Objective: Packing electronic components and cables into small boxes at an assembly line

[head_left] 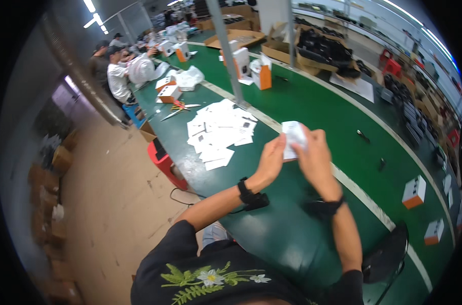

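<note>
Both my hands are raised over the green table [312,107] and hold one small white paper leaflet [293,136] between them. My left hand [271,160] pinches its lower left edge. My right hand [314,152] grips its right side with fingers curled around it. A black band sits on each wrist. A spread pile of similar white leaflets [218,132] lies on the table to the left of my hands.
White-and-orange small boxes [414,192] lie at the right, more [261,71] stand farther back by a grey post [228,51]. Scissors [182,106] lie beyond the pile. Open cardboard cartons [317,51] at the back. Other people [116,73] work at the far left end. A red stool [165,162] stands beside the table.
</note>
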### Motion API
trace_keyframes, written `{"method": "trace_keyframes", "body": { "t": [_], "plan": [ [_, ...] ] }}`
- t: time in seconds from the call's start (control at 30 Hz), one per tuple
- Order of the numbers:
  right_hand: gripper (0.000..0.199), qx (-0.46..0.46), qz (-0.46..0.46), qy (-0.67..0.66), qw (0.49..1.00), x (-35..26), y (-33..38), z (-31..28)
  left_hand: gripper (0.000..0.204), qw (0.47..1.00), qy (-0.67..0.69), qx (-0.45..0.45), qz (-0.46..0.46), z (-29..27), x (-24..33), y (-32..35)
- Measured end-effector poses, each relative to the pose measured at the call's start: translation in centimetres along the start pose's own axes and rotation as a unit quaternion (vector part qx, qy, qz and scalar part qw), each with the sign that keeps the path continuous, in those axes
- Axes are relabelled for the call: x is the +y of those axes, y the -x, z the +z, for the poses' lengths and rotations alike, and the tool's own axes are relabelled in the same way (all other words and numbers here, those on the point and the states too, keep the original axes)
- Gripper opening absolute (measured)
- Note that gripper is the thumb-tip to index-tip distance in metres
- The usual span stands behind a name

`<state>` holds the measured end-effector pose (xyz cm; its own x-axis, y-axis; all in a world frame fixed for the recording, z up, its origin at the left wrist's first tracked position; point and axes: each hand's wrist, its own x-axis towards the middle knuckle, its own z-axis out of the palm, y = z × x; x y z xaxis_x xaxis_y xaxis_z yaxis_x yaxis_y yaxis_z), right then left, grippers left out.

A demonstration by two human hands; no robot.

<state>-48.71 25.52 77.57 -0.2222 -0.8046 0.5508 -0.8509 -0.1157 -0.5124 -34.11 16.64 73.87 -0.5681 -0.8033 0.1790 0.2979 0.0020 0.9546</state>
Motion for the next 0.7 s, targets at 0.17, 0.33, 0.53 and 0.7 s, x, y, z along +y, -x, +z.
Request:
{"method": "trace_keyframes", "body": {
  "t": [0.17, 0.33, 0.53, 0.7],
  "plan": [
    [0.079, 0.000, 0.057, -0.030, 0.998, -3.5, 1.7, 4.7, 0.028, 0.999, -0.035, 0.009, 0.006, -3.0, 0.4, 0.5],
    [0.069, -0.047, 0.087, -0.002, 0.995, 3.7, 2.2, 0.9, 0.036, 0.930, -0.364, 0.013, -0.050, -15.8, 0.4, -8.0],
    [0.052, 0.184, 0.344, 0.302, 0.870, 20.0, 3.3, -6.2, 0.066, 0.613, -0.790, -0.003, -0.018, -29.7, 0.8, -14.2],
    [0.055, 0.196, 0.523, 0.447, 0.699, 30.3, 11.7, -11.3, 0.093, 0.778, -0.615, -0.081, 0.099, -12.2, -0.6, -25.9]
  ]
}}
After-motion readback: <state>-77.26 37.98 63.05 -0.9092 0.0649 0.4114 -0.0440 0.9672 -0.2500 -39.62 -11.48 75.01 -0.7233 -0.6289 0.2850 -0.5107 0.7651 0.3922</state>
